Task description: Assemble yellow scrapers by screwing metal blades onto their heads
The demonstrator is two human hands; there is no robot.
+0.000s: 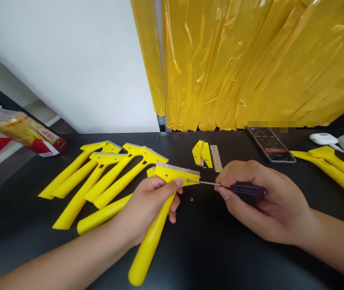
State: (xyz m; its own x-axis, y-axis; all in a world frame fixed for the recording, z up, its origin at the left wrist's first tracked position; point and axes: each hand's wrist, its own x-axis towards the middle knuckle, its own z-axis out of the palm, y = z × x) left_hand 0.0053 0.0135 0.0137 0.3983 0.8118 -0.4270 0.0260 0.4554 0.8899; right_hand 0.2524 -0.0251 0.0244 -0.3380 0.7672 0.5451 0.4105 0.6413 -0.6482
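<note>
My left hand (156,201) is closed around the neck of a yellow scraper (152,241), its thumb pressed below the head. A metal blade edge runs along the top of that head, and two screws show on its face. Between the thumb and fingers of my right hand (262,201) is a screwdriver (247,188) with a dark purple handle. Its thin shaft points left, and the tip meets the right-hand screw on the scraper head. A small nut or washer (191,199) lies on the black table (208,249) between my hands.
Several yellow scrapers (108,177) lie together at left. Small yellow plates (202,154) and a flat metal strip (216,158) lie behind my hands. A phone (271,144), a white case (323,139) and more yellow handles (334,167) are at right. A bottle (28,131) lies tilted at far left.
</note>
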